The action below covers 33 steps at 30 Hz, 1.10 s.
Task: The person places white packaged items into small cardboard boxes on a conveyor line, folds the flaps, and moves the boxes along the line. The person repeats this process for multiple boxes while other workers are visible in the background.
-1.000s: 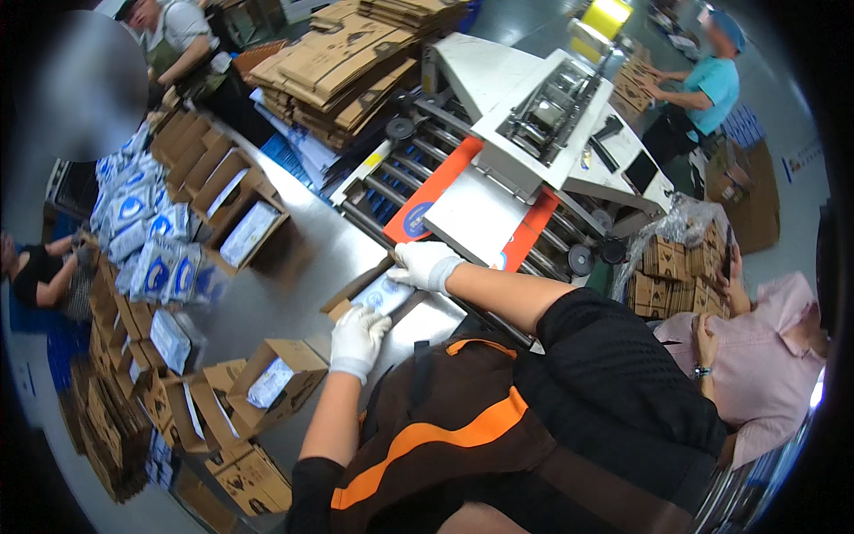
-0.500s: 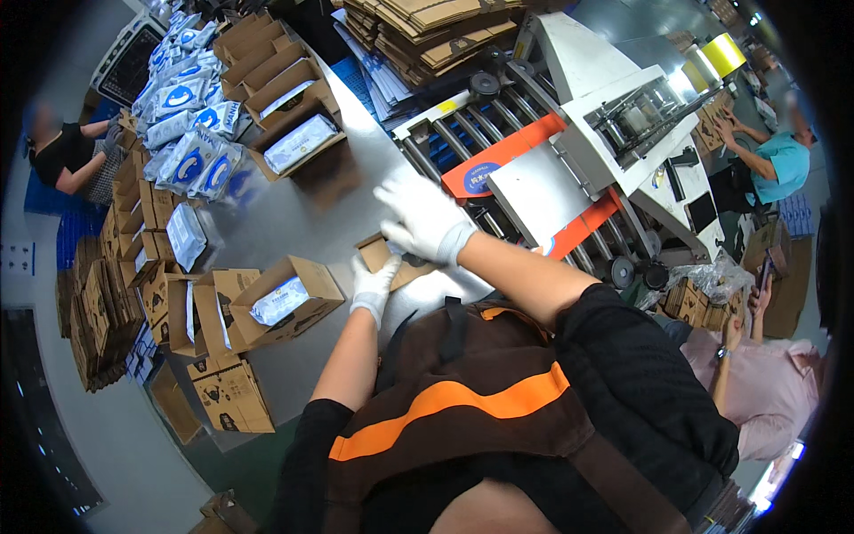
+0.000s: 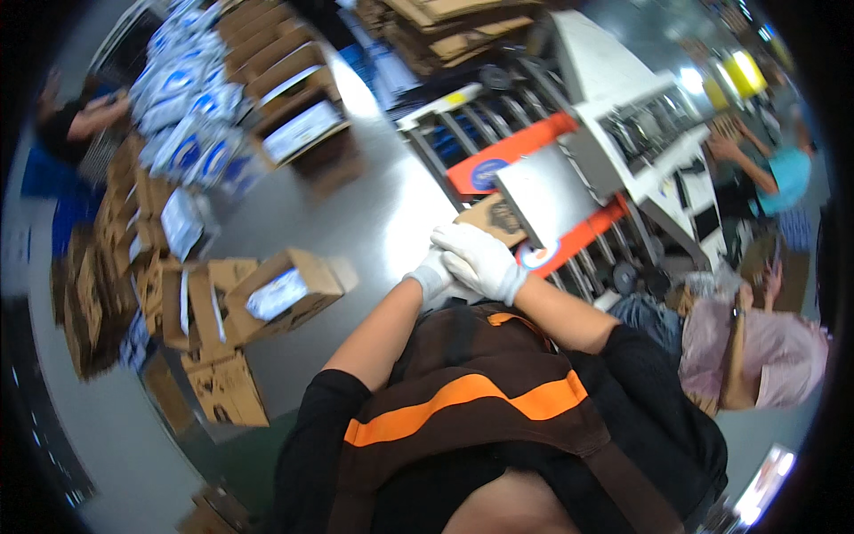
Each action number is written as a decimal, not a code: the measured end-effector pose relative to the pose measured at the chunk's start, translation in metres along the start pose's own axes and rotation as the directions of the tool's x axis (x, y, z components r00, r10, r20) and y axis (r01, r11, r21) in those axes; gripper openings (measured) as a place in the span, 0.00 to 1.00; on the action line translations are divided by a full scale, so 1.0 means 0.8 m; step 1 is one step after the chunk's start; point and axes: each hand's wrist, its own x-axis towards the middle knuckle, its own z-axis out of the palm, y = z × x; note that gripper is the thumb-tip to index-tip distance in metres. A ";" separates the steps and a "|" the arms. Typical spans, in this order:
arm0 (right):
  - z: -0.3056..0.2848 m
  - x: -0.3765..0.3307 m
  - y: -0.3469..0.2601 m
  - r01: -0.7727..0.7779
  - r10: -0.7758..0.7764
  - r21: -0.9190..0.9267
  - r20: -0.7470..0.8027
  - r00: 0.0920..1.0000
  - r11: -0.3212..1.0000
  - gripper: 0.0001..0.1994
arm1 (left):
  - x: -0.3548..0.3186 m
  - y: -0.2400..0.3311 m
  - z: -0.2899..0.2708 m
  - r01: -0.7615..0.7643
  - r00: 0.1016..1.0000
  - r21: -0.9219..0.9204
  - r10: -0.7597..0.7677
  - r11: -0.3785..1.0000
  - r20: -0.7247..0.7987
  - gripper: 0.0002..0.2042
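A small brown cardboard box point(image 3: 495, 216) lies on the steel table point(image 3: 382, 222), right at the mouth of a roller conveyor with orange guide plates point(image 3: 519, 154). Both my hands wear white gloves and meet at the box's near end. My right hand point(image 3: 483, 259) lies on top, its fingers over the box's edge. My left hand point(image 3: 431, 275) is tucked just under and beside it, pressed against the same end. Most of the box's near side is hidden by the gloves.
Open cardboard boxes holding white-and-blue packets point(image 3: 283, 294) stand at my left, with a heap of loose packets point(image 3: 182, 133) further back. A white machine point(image 3: 642, 133) straddles the conveyor. Flat cartons point(image 3: 445, 27) are stacked behind. Other people work at the right point(image 3: 765, 347) and the far left point(image 3: 71, 125).
My hands have come together from the box's sides onto its near end, and the box has slid toward the orange guides. My head has turned, shifting the whole view.
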 end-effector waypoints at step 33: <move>0.233 0.153 -0.169 0.112 -0.082 -0.150 0.189 0.978 0.982 0.34 | -0.270 -0.045 -0.243 -0.155 0.372 0.093 0.145 0.984 -0.917 0.45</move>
